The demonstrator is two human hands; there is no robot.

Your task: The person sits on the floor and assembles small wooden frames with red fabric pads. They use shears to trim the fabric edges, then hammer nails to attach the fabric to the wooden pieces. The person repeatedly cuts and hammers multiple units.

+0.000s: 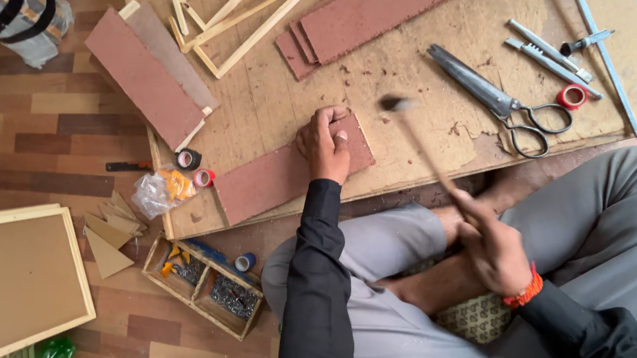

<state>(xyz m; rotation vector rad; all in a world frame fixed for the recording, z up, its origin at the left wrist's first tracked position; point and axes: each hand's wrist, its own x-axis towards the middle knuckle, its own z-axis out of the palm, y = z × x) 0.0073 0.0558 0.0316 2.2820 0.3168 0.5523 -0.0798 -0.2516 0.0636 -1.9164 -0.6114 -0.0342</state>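
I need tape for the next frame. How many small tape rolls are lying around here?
4: a black roll and a red roll by the board's left edge, a blue roll beside the nail box, and a red roll by the scissors. Others may be hidden.

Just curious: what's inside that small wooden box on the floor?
The wooden box has compartments: small dark nails in one, yellow bits in another. Anything underneath them is hidden.

The person sits cross-legged, both arms in black sleeves reaching forward over grey-trousered knees. The left hand point(324, 144) stretches out from a nearly straight arm, palm down, fingers bent and pressed flat, thumb tucked toward the fingertips. The right hand point(493, 245) stays close to the body above the right knee, closed in a fist with an orange thread band at the wrist, blurred by motion.
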